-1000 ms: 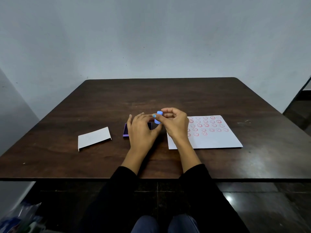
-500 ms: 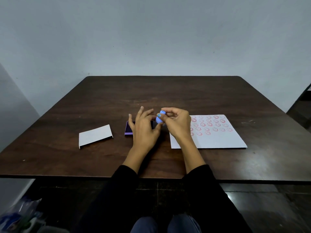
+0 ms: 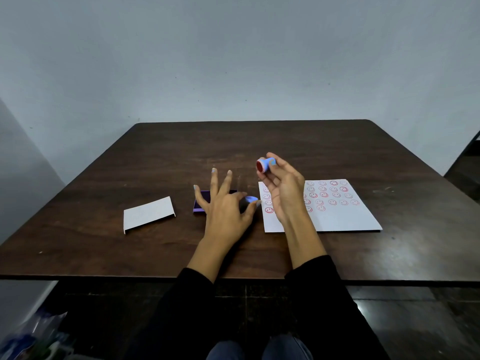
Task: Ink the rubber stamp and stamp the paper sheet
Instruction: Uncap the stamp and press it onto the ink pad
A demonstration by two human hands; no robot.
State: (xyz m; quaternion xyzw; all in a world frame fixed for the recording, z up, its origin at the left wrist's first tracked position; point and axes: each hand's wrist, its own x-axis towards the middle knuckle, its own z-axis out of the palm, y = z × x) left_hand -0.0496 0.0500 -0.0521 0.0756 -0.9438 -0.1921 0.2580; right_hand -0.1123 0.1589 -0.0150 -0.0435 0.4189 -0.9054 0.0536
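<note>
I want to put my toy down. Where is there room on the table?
The table is bare behind the hands, up to the wall, and between the white card and the near edge. It is crowded around the ink pad and stamped paper.

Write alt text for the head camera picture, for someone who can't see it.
A person's right hand holds up a small blue rubber stamp, red face showing, above a paper sheet of red smiley prints. The left hand pinches a blue cap over a purple ink pad on a dark table.
</note>
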